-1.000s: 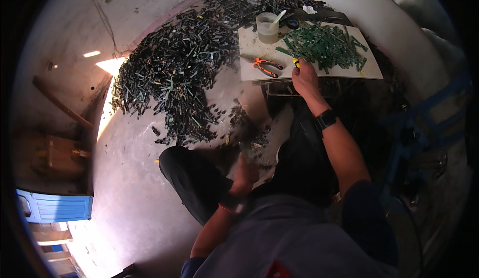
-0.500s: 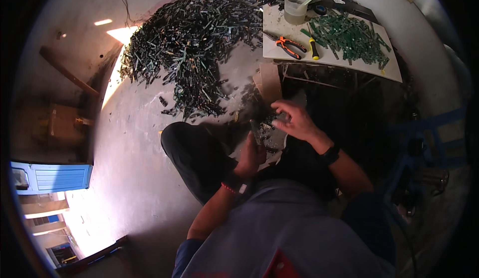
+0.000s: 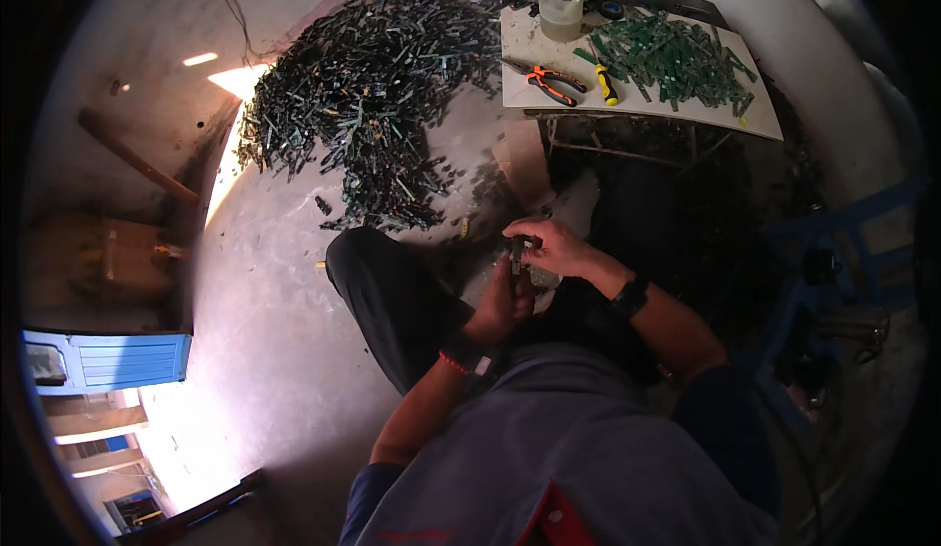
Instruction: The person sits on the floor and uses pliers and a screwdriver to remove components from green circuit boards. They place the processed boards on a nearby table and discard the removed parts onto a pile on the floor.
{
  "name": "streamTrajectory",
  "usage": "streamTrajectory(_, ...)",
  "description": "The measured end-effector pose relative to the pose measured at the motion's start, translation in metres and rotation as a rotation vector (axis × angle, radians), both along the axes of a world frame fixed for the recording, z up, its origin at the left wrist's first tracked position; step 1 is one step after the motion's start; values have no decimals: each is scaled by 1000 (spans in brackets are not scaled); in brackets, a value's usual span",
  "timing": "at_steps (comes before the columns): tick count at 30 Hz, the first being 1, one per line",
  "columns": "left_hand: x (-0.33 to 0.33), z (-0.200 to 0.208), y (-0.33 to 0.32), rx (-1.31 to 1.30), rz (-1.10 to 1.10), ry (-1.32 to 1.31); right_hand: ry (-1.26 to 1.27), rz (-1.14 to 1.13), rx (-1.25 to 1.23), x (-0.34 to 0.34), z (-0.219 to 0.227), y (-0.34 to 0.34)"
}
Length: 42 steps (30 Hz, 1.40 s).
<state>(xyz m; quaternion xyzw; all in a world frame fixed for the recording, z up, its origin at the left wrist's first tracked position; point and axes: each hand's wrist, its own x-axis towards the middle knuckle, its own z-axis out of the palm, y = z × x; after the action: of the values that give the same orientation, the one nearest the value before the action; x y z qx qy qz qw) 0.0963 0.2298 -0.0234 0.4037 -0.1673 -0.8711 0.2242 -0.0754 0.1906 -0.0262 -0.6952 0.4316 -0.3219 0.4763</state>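
Observation:
Both hands meet just above my lap, over my left knee. My right hand (image 3: 557, 245) pinches a small dark strip (image 3: 516, 249) by its upper end. My left hand (image 3: 505, 303) sits right below it, fingers curled around the lower part of the same strip. The piece is thin, dark and partly hidden by my fingers. A dark watch is on my right wrist and a red band on my left wrist.
A big heap of dark green strips (image 3: 392, 66) covers the floor ahead. A low white table (image 3: 524, 85) carries a green pile (image 3: 676, 56), orange pliers (image 3: 547, 82), a yellow-handled tool (image 3: 606, 85) and a plastic cup (image 3: 560, 9). A blue frame (image 3: 833, 252) stands at right.
My right hand left the table's green pile and came down to my lap. It now meets my left hand on the small strip. My head has tilted down.

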Motion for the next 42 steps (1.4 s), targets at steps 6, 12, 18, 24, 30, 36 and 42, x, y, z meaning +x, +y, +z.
streamTrajectory(6, -4, -3, -1, -18, 13, -9, 47, -215, -167, 7, -9, 2)
streamTrajectory(12, -15, 8, -7, -144, 7, -59, 64, -398, -345, 6, -16, -5)
streamTrajectory(18, -18, 14, -1, -295, -65, -125, -415, -355, 370, -11, -9, -9)
streamTrajectory(24, -12, -3, 2, -164, -25, -88, 144, -277, -327, -6, -7, -3)
streamTrajectory(30, -6, -6, 6, -41, 30, 2, 337, -144, -662, -2, -5, 3)
streamTrajectory(36, -1, 2, 14, -197, -63, -116, 228, 46, -639, -4, -19, 5)
streamTrajectory(42, -4, 34, -5, -4, -8, 12, -516, -319, 474, -5, -10, -5)
